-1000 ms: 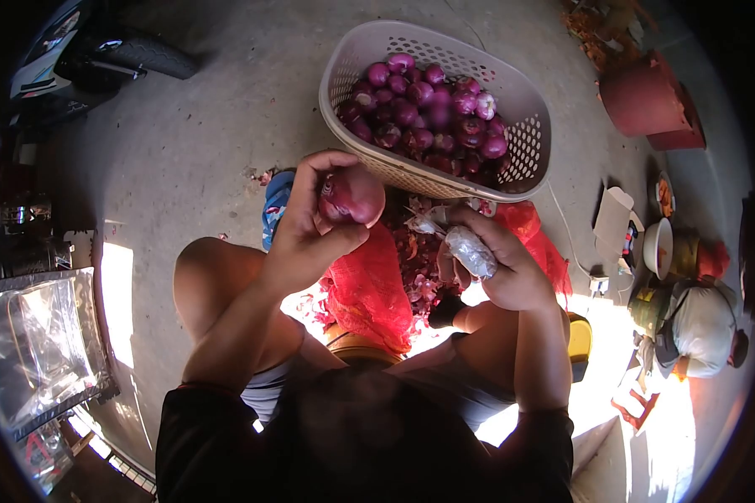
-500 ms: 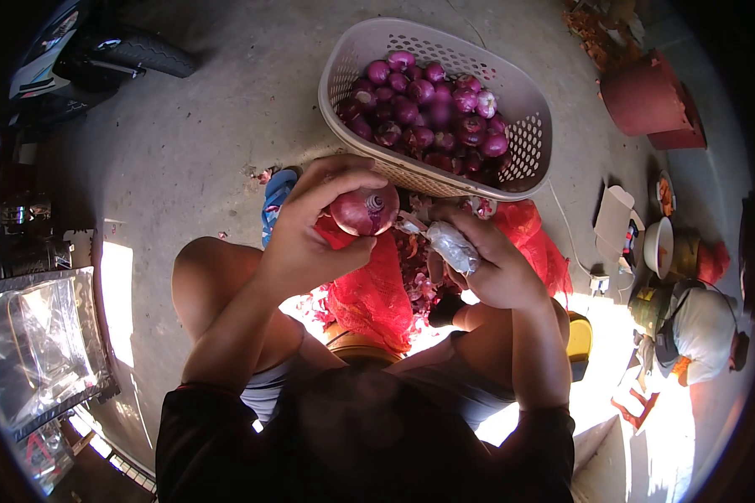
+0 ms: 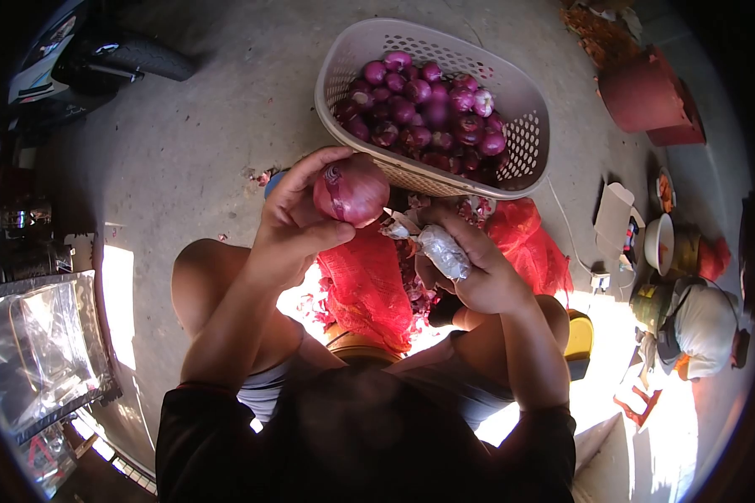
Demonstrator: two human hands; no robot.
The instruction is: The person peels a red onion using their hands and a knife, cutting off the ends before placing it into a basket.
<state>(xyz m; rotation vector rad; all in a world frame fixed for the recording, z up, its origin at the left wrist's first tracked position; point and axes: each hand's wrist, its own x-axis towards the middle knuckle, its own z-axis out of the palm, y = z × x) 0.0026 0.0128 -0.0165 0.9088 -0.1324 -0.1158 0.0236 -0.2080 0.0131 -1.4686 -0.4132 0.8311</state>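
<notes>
In my left hand (image 3: 287,214) is a large red onion (image 3: 354,191), gripped between thumb and fingers. Its root or stem end now faces left, with a dark strip of skin down the side. My right hand (image 3: 488,270) is closed round a small knife (image 3: 445,251) whose handle is wrapped in shiny silver-clear material. The short blade points at the onion, close to its lower right side, with a bit of peel about it. Just beyond both hands, a beige perforated basket (image 3: 524,144) holds many red onions (image 3: 419,109). Below lie red mesh bags (image 3: 362,289) and loose onion skins (image 3: 418,287).
A motorbike wheel (image 3: 147,54) stands at the upper left. Red tubs (image 3: 646,92), a white bowl (image 3: 658,245) and an open cardboard box (image 3: 614,210) are along the right. A clear plastic-covered panel (image 3: 38,348) is at the left. Onion scraps dot the concrete floor.
The onion has been turned in my left hand, its end swinging from the right side to the left, and lifted slightly leftward. My right hand with the knife has shifted slightly left.
</notes>
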